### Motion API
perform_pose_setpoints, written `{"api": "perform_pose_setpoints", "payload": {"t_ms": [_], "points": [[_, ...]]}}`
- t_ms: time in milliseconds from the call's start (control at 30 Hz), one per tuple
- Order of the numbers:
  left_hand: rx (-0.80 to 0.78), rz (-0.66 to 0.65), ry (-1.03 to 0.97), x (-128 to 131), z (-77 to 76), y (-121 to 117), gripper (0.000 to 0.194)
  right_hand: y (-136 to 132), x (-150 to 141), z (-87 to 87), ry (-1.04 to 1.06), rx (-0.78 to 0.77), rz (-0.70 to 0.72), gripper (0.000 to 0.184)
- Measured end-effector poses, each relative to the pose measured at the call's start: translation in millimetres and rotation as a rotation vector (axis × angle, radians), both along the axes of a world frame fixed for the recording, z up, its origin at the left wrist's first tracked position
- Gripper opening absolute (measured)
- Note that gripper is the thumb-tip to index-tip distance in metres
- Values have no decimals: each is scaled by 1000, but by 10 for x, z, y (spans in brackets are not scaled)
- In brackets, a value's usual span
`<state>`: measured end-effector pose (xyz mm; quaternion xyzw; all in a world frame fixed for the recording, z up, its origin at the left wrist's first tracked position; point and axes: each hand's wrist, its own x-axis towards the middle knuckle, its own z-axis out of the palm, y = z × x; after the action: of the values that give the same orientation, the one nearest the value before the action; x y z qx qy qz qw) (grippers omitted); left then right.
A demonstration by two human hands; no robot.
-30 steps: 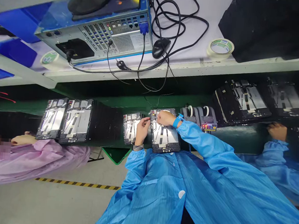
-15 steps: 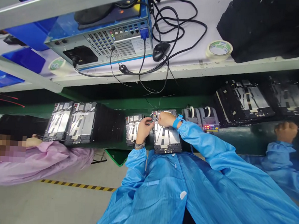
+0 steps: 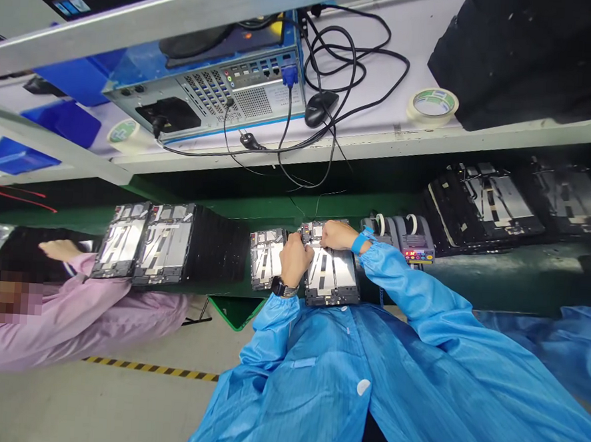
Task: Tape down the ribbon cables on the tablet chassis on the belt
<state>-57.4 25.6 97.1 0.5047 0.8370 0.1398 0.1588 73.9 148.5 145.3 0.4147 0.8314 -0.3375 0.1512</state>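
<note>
Tablet frame lies beneath your left hand and right hand, both working at its far end. Grips look narrow; whether they hold anything, you cannot tell.

The tablet frame in centre is black and silver; the striped coat at six o'clock is blue.

My blue pinstriped antistatic smock has a round white snap and gathered cuffs; a blue strap circles my right wrist, a black watch my left.
</note>
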Motion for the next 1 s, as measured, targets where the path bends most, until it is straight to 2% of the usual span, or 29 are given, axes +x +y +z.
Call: {"api": "perform_pose_setpoints", "payload": {"t_ms": [167,300,433,500,567,633,667,733,800,867,1000], "points": [[120,15,-268,-164,-203,-59,38,29,261,-130,103,-21,-76,20],[243,41,-491,-274,-374,-80,31,-19,336,-275,150,-52,-145,19],[268,83,-637,-294,-426,-77,29,-25,327,-297,139,-16,-146,23],[303,108,-581,-232,-368,-108,29,-13,320,-260,126,2,-134,25],[409,108,-410,-105,-252,-192,28,-2,317,-210,112,2,-127,24],[508,5,-223,75,-107,-326,25,6,318,-161,100,-19,-122,22],[508,-106,-167,174,-36,-403,24,9,318,-141,93,-30,-119,21],[416,-340,-86,362,77,-544,32,13,318,-117,80,-45,-113,20],[289,-487,8,509,137,-637,45,12,316,-120,65,-44,-110,19],[191,-531,103,600,149,-671,54,1,315,-144,52,-21,-105,19],[109,-532,207,677,117,-649,55,-44,314,-199,20,44,-93,19]]}}
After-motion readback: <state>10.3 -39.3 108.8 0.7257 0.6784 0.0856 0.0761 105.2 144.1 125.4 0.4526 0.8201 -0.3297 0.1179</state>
